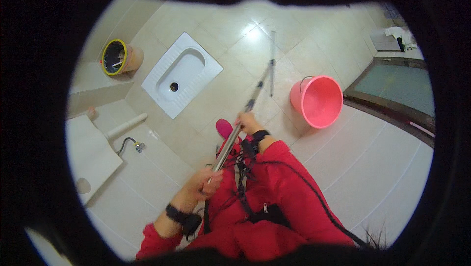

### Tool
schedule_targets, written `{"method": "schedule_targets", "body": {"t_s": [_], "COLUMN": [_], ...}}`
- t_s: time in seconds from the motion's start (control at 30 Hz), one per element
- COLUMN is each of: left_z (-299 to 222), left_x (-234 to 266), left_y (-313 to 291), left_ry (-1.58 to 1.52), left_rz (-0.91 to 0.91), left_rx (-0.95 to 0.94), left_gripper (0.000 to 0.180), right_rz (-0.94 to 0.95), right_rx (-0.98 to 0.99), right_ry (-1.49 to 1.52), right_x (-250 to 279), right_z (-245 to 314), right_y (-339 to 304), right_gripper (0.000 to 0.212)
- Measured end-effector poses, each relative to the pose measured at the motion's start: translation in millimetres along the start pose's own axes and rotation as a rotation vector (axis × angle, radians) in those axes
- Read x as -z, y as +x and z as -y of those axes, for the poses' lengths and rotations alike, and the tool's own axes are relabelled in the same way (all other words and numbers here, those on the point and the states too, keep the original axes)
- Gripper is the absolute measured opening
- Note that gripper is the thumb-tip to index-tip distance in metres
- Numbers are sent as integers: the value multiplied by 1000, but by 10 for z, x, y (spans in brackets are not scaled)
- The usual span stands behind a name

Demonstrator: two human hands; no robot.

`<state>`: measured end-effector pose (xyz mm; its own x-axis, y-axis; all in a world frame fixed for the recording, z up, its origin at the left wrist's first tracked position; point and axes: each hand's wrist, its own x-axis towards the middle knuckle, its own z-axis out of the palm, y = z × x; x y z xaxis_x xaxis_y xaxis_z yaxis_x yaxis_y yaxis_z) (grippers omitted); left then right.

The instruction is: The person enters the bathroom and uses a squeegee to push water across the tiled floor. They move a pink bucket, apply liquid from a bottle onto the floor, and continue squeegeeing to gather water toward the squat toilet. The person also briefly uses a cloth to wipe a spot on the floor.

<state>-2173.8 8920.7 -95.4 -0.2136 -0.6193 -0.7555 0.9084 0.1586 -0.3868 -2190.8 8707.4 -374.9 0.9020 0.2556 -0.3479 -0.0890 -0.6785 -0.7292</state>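
Pole point(245, 111) gripped; head (blurred) unclear

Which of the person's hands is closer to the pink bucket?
The right hand. It grips the long metal pole higher up, just left of the pink bucket. The left hand grips the pole lower down, farther from the bucket.

1. We stand on a cream tiled floor point(343, 158), glossy, with a bright glare of light point(252, 31) on it.
2. A white squat toilet pan point(181, 73) sits set into the floor.
3. A yellow-rimmed bin point(117, 57) stands near the pan's corner.
4. A dark-framed doorway threshold point(387, 101) runs along the right.
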Motion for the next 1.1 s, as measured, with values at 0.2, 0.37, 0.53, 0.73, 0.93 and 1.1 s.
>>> {"method": "schedule_targets", "body": {"t_s": [0.2,0.37,0.53,0.73,0.93,1.1], "left_z": [757,861,301,-1201,-2383,-3159], "left_x": [471,318,-20,-1550,-3551,-4764], "left_y": [-1063,-1481,-1252,251,2091,3265], "left_ry": [-555,-636,-114,-8,-106,-140], "left_rz": [182,15,-69,205,287,308], "left_rx": [-77,-323,-363,-209,161,204], "left_gripper": [8,15,24,27,8,6], "right_rz": [212,553,119,-321,-630,-669], "right_rx": [576,-989,-947,-795,-962,-993], "right_ry": [-99,1357,1496,1308,1628,1639], "right_x": [-1125,-980,36,2149,3991,4946], "right_z": [1512,2385,1865,-8,-2100,-3617], "right_y": [523,587,896,1352,1638,2115], "right_gripper": [10,12,7,20,14,14]}}
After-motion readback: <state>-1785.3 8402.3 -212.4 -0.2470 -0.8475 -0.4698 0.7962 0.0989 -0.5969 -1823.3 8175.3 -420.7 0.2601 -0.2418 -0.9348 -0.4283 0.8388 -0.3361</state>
